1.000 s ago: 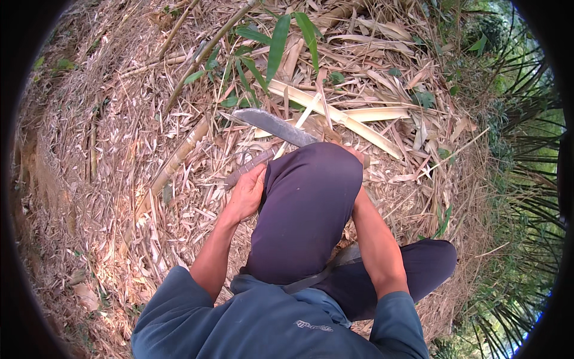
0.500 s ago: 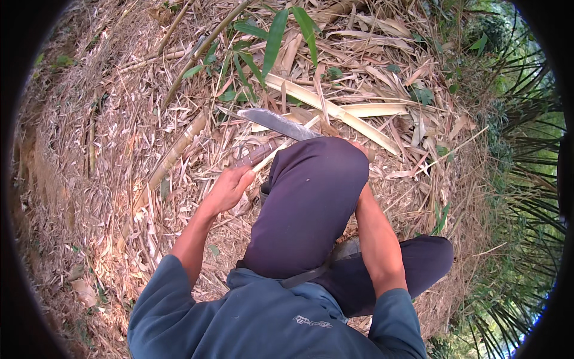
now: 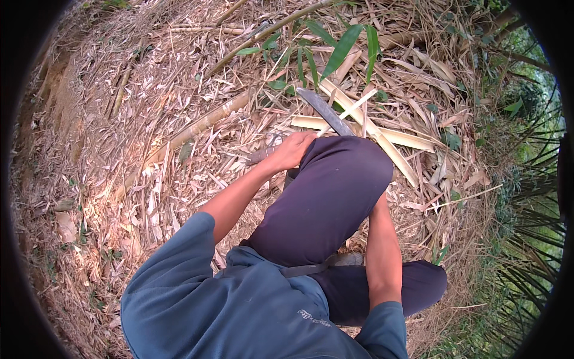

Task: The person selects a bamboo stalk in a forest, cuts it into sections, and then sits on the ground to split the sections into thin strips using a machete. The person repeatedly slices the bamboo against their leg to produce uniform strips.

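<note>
My left hand (image 3: 297, 149) is closed around the near end of a pale bamboo strip (image 3: 354, 107), beside my raised knee. The strip slants up to the right and crosses over the dark blade of a machete (image 3: 326, 112). That blade comes out from behind the knee, its tip pointing up and left. My right forearm (image 3: 384, 251) passes behind the same knee, which hides the hand and the machete's handle. Just left of my left hand lies a brown, tube-like piece (image 3: 261, 155).
Several split bamboo lengths (image 3: 402, 139) lie crossed beyond the knee. A bamboo pole (image 3: 206, 122) rests on the dry leaf litter at left, and a thin stem (image 3: 263, 37) with green leaves (image 3: 344, 52) stands ahead. Spiky green plants (image 3: 538, 203) border the right side.
My left hand has moved right and forward, close against the knee, and the strip now reaches farther past the blade. The blade has turned steeper. The view has shifted left.
</note>
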A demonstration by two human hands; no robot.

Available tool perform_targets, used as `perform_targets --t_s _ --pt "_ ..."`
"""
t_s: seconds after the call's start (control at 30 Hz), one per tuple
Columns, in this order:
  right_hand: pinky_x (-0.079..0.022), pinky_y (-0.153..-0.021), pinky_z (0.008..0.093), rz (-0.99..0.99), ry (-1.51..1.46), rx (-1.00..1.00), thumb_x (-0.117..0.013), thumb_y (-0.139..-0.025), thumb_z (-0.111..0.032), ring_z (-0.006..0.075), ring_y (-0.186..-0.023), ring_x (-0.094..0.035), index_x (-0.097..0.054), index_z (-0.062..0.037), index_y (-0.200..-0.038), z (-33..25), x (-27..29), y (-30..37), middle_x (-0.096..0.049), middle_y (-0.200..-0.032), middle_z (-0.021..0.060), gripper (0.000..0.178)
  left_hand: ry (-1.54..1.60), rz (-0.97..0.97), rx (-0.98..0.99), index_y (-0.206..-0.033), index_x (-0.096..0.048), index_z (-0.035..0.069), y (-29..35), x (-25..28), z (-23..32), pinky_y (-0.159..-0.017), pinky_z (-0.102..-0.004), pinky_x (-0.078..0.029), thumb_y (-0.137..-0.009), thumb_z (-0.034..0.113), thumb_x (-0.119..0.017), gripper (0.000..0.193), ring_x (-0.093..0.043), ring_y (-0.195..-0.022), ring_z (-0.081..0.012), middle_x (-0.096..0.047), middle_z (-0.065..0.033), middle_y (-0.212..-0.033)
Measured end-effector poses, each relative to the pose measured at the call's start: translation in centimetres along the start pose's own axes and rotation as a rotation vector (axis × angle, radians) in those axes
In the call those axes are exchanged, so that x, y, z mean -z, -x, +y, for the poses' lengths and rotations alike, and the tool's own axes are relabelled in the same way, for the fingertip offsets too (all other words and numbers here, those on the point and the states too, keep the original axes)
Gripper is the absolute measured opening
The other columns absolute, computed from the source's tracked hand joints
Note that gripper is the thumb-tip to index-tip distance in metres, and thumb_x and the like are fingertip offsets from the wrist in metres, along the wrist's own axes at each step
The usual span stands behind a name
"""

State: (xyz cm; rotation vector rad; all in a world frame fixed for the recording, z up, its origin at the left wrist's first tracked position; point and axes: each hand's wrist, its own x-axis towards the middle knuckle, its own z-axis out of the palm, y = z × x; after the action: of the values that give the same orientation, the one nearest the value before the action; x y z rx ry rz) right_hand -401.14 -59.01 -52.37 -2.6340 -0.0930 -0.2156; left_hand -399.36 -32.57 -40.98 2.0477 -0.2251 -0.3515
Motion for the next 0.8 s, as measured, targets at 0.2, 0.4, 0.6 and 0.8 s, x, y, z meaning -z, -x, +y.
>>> perform_targets --t_s 0.2,0.4,0.6,0.8 --pt "-0.05 -0.057 0.0438 -0.009 0.013 -0.004 -0.063 -0.08 -0.026 0.0347 -0.061 -0.065 -0.067 -0.0042 -0.079 0.4 0.1 0.3 -0.064 -0.064 0.0155 0.022 -0.026 -0.05 -0.057 -0.084 -0.054 -0.004 0.5 -1.5 0.3 -0.069 -0.0385 -0.044 -0.1 0.032 -0.039 0.042 -0.055 -0.071 -0.0275 -0.055 -0.019 -0.075" --pt "-0.05 -0.058 0.0447 -0.025 -0.01 -0.011 -0.063 -0.08 -0.026 0.0359 -0.063 -0.065 -0.067 -0.0037 -0.078 0.6 -0.1 0.7 -0.064 -0.064 0.0163 0.023 -0.078 -0.094 0.191 -0.074 -0.047 0.001 10.0 2.7 -0.8 -0.058 -0.0334 -0.037 -0.1 0.029 -0.039 0.039 -0.043 -0.058 -0.0154 -0.043 -0.0043 -0.059" --pt "-0.05 -0.059 0.0456 -0.012 -0.012 -0.042 -0.063 -0.08 -0.027 0.0371 -0.065 -0.066 -0.067 -0.0032 -0.077 0.7 0.3 0.9 -0.064 -0.065 0.0171 0.025 0.064 0.028 0.351 -0.069 -0.047 0.006 13.5 2.8 -3.9 -0.054 -0.0291 -0.033 -0.101 0.034 -0.042 0.042 -0.037 -0.056 -0.0108 -0.04 0.001 -0.058" --pt "-0.05 -0.06 0.0465 0.013 -0.053 -0.083 -0.063 -0.081 -0.028 0.0384 -0.066 -0.066 -0.068 -0.0027 -0.075 1.1 0.0 1.7 -0.064 -0.065 0.0178 0.026 0.087 0.12 0.495 -0.077 -0.053 0.003 5.2 -0.2 -6.7 -0.058 -0.0294 -0.036 -0.1 0.041 -0.049 0.044 -0.041 -0.06 -0.0104 -0.046 0.0022 -0.063"
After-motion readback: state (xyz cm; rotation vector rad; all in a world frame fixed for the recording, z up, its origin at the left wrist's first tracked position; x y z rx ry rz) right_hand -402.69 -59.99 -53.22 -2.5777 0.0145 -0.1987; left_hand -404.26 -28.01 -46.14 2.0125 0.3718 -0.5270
